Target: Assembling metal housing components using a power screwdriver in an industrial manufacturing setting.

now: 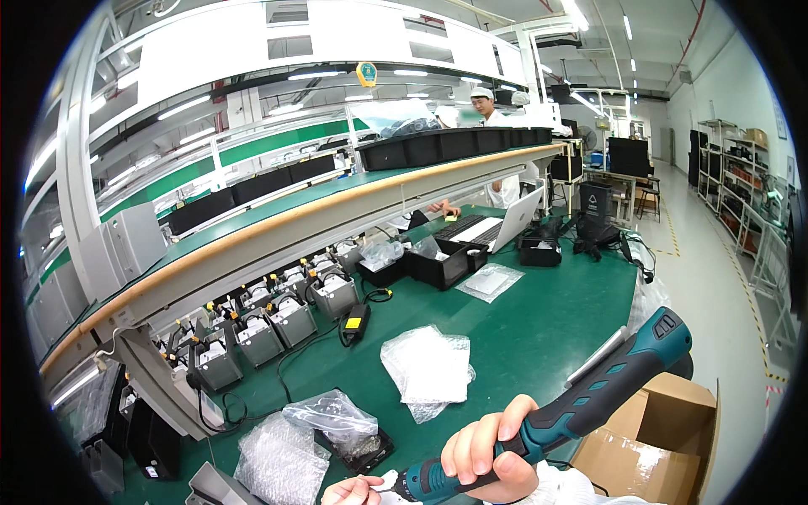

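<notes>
Green counter [547,316] spread through the middle of the view, in a strip-lit workshop, pale aisle floor [694,278] off to the right. Teal-and-black power tool [589,396] was up front, lower right: long dark body, teal inserts, thick butt end up and right, nose down and left. Right grip [497,450] was wrapped round its body, thumb and fingers closed on it. Left grip [349,491] sat at the nose end, fingertips pinched together; couldn't tell on what. Beside it: bubble wrap [282,463], plus clear bag [332,412] partly covering a dark piece [366,454]. Tool body blocked part of an open cardboard box [635,459]. Further in: white packing sheets [433,370], black adapter with yellow label [354,324], grey housings [290,322] in rows under a wood-edged shelf [252,230]. Far end: black bin [438,269], open laptop [520,217], co-worker [485,107] behind the shelf.
</notes>
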`<move>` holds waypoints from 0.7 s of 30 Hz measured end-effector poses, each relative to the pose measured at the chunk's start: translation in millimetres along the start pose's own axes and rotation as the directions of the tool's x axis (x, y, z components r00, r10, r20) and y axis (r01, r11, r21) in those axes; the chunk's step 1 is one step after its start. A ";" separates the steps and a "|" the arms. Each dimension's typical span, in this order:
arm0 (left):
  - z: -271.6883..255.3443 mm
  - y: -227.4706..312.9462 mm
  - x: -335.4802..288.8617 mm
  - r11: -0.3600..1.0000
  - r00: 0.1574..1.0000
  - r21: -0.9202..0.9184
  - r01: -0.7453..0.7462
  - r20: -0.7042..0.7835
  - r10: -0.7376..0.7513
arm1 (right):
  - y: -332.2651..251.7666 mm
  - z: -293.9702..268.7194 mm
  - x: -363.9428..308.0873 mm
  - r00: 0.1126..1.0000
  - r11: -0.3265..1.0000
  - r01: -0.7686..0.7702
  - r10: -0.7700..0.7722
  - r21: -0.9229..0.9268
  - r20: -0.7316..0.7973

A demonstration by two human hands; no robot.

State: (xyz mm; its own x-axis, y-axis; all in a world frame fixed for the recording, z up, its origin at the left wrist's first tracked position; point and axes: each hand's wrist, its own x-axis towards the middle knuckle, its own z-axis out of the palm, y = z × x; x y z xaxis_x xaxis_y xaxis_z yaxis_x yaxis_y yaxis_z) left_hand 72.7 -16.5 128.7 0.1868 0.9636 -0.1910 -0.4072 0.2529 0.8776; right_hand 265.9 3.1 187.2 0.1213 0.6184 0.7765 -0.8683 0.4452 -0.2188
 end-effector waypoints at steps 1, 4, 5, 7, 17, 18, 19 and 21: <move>-3.4 1.0 -3.1 0.999 0.998 0.024 0.033 0.047 -0.034 | 1.3 0.9 -0.5 1.000 1.000 -0.022 0.021 0.016 0.007; 1.1 -4.3 -2.7 0.999 0.996 -0.020 -0.026 0.090 0.028 | -5.8 7.3 -4.5 1.000 1.000 -0.018 0.018 -0.006 0.020; 3.9 -4.0 -4.0 0.998 0.995 -0.030 -0.059 0.080 0.061 | -5.5 7.5 -5.1 0.999 1.000 -0.025 0.025 -0.004 0.027; 11.7 -2.0 -10.1 0.996 0.995 -0.072 -0.046 0.082 0.052 | -3.3 6.8 -6.2 0.999 1.000 -0.022 0.022 -0.003 0.036; 21.0 1.3 -23.4 0.976 0.981 0.096 -0.194 0.012 0.194 | 0.3 12.0 -8.3 0.997 0.997 -0.077 0.078 -0.014 0.024; 20.6 -0.9 -22.2 0.959 0.966 0.122 -0.257 -0.002 0.259 | -0.6 12.7 -8.5 0.997 0.997 -0.075 0.075 -0.012 0.015; 18.7 -2.4 -20.8 0.959 0.966 0.122 -0.257 -0.005 0.259 | -1.8 13.0 -8.7 0.997 0.997 -0.078 0.079 -0.010 0.015; 17.3 -0.9 -18.5 0.859 0.904 0.295 -0.418 0.045 0.425 | -4.3 13.3 -9.2 0.995 0.996 -0.094 0.094 -0.005 0.017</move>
State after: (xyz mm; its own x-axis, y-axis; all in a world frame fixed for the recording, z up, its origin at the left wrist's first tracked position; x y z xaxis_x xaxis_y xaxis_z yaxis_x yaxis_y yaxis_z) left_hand 85.1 -36.1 139.1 0.0365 0.9748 0.2201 -0.1643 -0.2113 0.9635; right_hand 262.1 -13.1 188.9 0.0312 0.6466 0.7622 -0.8734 0.3884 -0.2939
